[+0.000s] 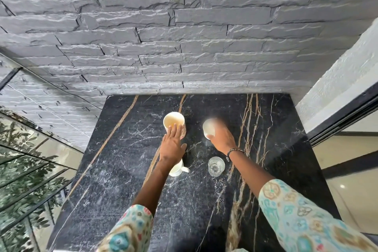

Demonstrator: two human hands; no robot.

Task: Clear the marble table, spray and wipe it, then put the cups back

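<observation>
**Both hands at the far cups on the black marble table**

At the far left, glass panels [30, 170] reflect green foliage, and a grey rough-cut stone wall [184, 37] runs behind everything. The black marble table [122, 180], veined in gold and white, butts against that wall.

The left arm, in a patterned sleeve [131, 231], reaches forward over the table. The left hand [172, 145] lies with its fingers straight and spread against the near side of a cream cup with a patterned outside [174, 122], which stands upright toward the back of the table; the fingers touch the cup without curling round it. Under the left wrist, nearer the person, stands a white mug [178, 169], mostly hidden by the arm, with its handle sticking out to the right.

To the right of the mug, apart from it, a clear ribbed glass [216, 166] stands upright on the marble.

Further back, a white cup [209, 127], blurred in the picture, sits just right of the cream cup with a gap between them. The right hand [223, 139] is curled round its near right side, gripping it. A dark bracelet [234, 151] circles that wrist.

At the far right, a white textured wall [337, 88] meets a dark door frame [343, 120].
</observation>
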